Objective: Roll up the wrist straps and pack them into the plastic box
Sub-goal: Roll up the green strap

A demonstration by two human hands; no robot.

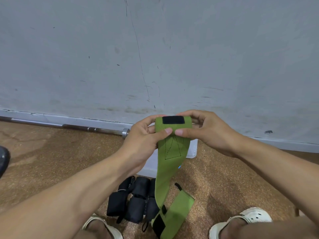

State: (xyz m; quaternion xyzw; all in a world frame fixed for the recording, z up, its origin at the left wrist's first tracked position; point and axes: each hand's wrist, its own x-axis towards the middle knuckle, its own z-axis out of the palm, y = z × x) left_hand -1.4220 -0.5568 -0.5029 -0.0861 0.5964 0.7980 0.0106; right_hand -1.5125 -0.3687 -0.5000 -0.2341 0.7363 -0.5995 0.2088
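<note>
Pinching ribbed green strap (172,149), hands (143,142) (205,130).

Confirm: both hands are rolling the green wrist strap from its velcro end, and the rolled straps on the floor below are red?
Not quite: the head view shows the rolled straps on the floor are black, not red. The rest holds: left hand and right hand both grip the green wrist strap at its velcro end.
</note>
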